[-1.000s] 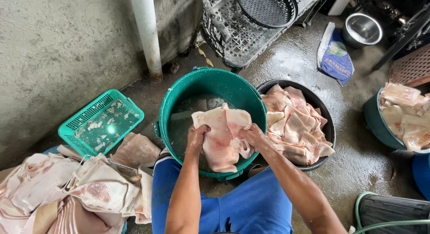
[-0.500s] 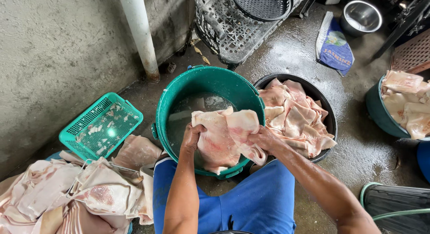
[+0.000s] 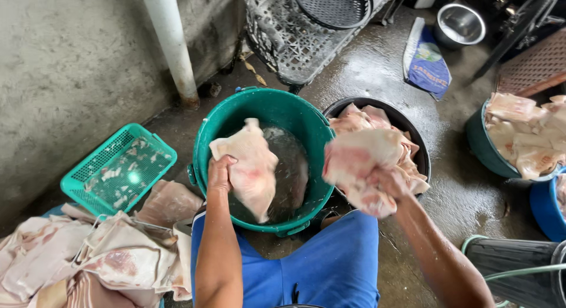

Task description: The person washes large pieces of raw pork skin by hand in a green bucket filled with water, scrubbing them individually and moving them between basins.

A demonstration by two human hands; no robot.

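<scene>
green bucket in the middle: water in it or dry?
Holds water. The green bucket stands upright and a cloudy, shiny liquid surface shows inside, behind the pale slab that the left hand holds over it. Depth: cannot tell.

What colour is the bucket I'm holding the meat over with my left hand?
Teal green; the bucket shows best in the head view, with water inside.

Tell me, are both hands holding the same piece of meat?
No, the left hand holds one piece over the green bucket, the right hand another.

Single head-worn view, close, steeply downward onto green bucket [image 3: 295, 116] and wet floor [image 3: 377, 72].
</scene>
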